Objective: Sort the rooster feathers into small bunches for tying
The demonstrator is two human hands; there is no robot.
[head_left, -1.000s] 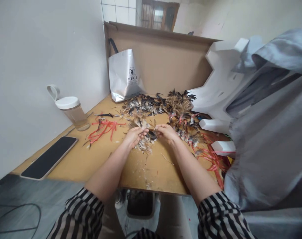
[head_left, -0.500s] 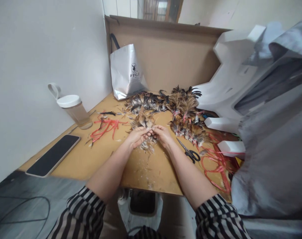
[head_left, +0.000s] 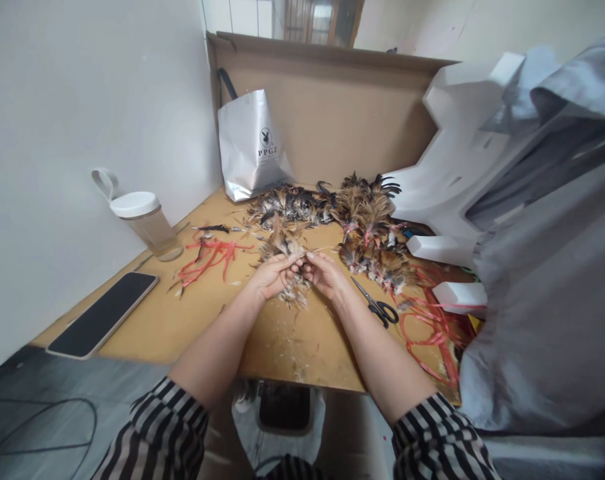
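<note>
Over the middle of the table, my left hand (head_left: 275, 277) is closed in a pinch on some brown and pale feathers (head_left: 286, 241), whose tips fan out beyond the fingers. Close against it, my right hand (head_left: 323, 273) is also closed, thumb and forefinger pinching a thin pale feather (head_left: 320, 251) that points right. How the quills lie between the fingertips is too small to make out. Below both hands lies a small heap of pale fluff and feather bits (head_left: 295, 295). Black-handled scissors (head_left: 377, 305) rest to the right of my right hand.
Bundles of brown feathers (head_left: 365, 207) tied with red strips lie behind and right, near dark loose feathers (head_left: 292, 203). Red plastic strips (head_left: 210, 257) lie left, more at right. A phone (head_left: 105, 313), lidded cup (head_left: 145, 220), silver bag (head_left: 252, 143) and white foam pieces (head_left: 440, 250) surround them.
My fingertips have parted slightly, and a thin pale feather now shows at my right fingers. The whole view has shifted a little; the things on the table stay put.
</note>
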